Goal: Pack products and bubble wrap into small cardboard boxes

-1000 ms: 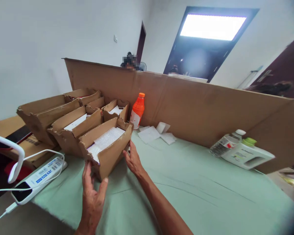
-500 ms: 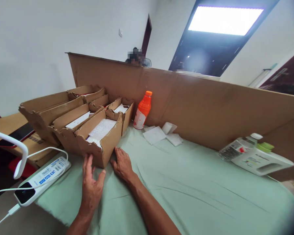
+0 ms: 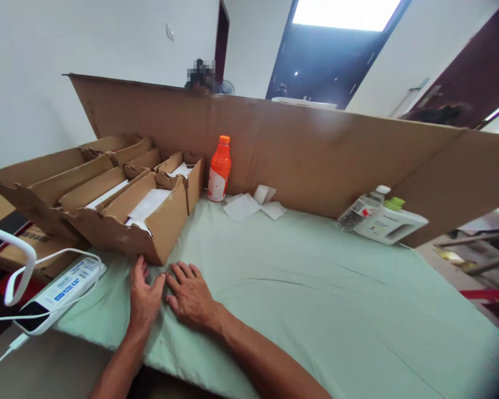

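My left hand (image 3: pixel 145 296) is at the front corner of a cardboard box (image 3: pixel 172 227), its fingertips near or against the lower front edge and its thumb apart. Close beside it, my right hand (image 3: pixel 190 293) rests palm down on the green cloth (image 3: pixel 299 321), fingers spread, just in front of that corner. Neither hand holds anything. The box is one of several open cardboard compartments joined side by side. In the nearest one lies a white bubble-wrap-like sheet (image 3: pixel 149 205); a flat white piece (image 3: pixel 108 194) lies in the compartment to its left.
An orange bottle (image 3: pixel 219 169) stands behind the boxes, beside white sheets (image 3: pixel 241 207). A clear bottle (image 3: pixel 361 210) and a white jug (image 3: pixel 391 224) lean by the cardboard wall (image 3: pixel 299 149). On the left sits a white power strip (image 3: pixel 62 293) with a cable. A person (image 3: pixel 202 77) is beyond the wall.
My view has swung to the right. My right hand has drawn back from the box's side onto the cloth, nearer my left hand. My left hand stays by the front corner.
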A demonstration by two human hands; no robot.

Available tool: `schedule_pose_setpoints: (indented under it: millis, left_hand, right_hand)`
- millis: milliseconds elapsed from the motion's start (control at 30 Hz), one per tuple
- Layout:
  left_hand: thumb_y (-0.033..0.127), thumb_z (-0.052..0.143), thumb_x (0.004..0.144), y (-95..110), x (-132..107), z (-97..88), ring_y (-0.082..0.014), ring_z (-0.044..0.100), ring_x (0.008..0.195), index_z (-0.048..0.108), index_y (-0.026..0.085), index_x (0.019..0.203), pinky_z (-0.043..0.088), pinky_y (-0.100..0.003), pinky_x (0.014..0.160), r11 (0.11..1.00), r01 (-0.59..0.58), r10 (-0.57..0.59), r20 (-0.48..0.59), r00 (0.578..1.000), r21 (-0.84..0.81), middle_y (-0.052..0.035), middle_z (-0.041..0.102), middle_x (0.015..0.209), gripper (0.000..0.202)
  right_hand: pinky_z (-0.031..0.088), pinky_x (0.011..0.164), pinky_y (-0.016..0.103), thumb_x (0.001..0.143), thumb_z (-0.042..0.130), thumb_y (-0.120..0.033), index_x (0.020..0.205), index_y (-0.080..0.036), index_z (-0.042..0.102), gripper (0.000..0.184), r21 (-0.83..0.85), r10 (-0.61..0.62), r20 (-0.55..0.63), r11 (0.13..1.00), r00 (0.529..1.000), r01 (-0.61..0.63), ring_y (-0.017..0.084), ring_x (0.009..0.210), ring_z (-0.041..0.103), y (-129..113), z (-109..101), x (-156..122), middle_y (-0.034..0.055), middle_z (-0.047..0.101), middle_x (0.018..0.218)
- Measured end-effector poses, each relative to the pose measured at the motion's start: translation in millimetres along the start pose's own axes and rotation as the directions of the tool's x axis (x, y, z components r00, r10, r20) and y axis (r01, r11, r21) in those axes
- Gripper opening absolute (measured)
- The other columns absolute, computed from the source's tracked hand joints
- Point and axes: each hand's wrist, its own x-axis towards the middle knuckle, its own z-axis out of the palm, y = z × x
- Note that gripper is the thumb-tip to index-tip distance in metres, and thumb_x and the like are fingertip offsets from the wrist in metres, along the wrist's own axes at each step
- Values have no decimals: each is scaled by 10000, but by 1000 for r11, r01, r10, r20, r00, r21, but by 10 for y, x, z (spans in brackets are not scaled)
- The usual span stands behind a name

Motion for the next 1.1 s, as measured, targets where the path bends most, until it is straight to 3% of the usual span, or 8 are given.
schedule_pose_setpoints:
  millis: [100, 167, 267, 333, 433, 700, 867, 1100]
  left_hand:
    - [371, 644, 806, -36, 2, -21, -330, 499, 1330, 374, 165, 1482, 402, -524, 1123, 999, -29, 29, 5, 1000, 18, -202, 481, 1431, 757]
    - [362, 644, 807, -46, -6, -33, -322, 507, 1318, 377, 183, 1478, 411, -523, 1113, 999, -34, 34, 3, 999, 34, -189, 484, 1423, 745]
    - [344, 639, 797, -37, -24, -45, -322, 523, 1286, 392, 168, 1460, 428, -535, 1090, 997, -49, 49, -11, 999, 58, -189, 510, 1371, 728]
    - [335, 633, 785, -19, -36, -49, -320, 543, 1253, 417, 150, 1432, 436, -540, 1078, 995, -63, 65, -17, 998, 72, -184, 534, 1322, 706]
    - [349, 604, 781, 16, -60, -55, -312, 572, 1204, 467, 129, 1370, 445, -531, 1069, 992, -88, 90, -11, 996, 96, -173, 566, 1268, 644]
    - [362, 558, 747, 166, -175, -133, -314, 618, 1069, 623, 158, 1182, 486, -496, 1002, 957, -165, 141, 114, 983, 238, -136, 640, 1131, 484]
    - [332, 499, 749, 244, -235, -159, -304, 622, 1057, 666, 178, 1045, 531, -428, 894, 928, -248, 205, 176, 963, 277, -139, 667, 1106, 374]
    - [337, 469, 752, 243, -252, -151, -327, 620, 1031, 685, 172, 976, 497, -477, 953, 894, -308, 250, 208, 946, 324, -151, 713, 1034, 352]
  right_hand:
    - [325, 1136, 451, 961, 563, -428, 1390, -195, 528, 489, 76, -35, 43, 997, 998, 32, 265, 1395, 396, 8, -80, -151, 120, 490, 1502]
    - [339, 1122, 428, 963, 568, -410, 1364, -196, 559, 454, 94, 82, 52, 992, 995, -87, 257, 1402, 400, 145, -169, -205, 124, 478, 1517]
    - [321, 1135, 439, 984, 535, -362, 1400, -164, 534, 460, 26, 343, 22, 939, 939, -343, 274, 1430, 380, 422, -318, -268, 159, 445, 1543]
    - [302, 1148, 451, 991, 517, -348, 1413, -159, 521, 462, -16, 389, 13, 921, 921, -389, 284, 1437, 372, 534, -383, -335, 163, 447, 1542]
    - [278, 1161, 463, 995, 506, -364, 1420, -179, 510, 463, -51, 340, 15, 939, 940, -339, 284, 1447, 355, 490, -378, -485, 146, 445, 1548]
    - [293, 1150, 494, 991, 504, -448, 1439, -206, 462, 511, -108, 249, -15, 962, 968, -249, 300, 1435, 358, 23, -225, -790, 134, 437, 1550]
    - [320, 1130, 481, 982, 528, -435, 1394, -208, 494, 471, -116, 241, -31, 963, 970, -243, 296, 1398, 401, -18, -252, -807, 130, 477, 1509]
    - [338, 1111, 464, 962, 570, -413, 1342, -201, 529, 437, -107, 236, -57, 965, 970, -241, 292, 1366, 430, -12, -251, -816, 127, 502, 1481]
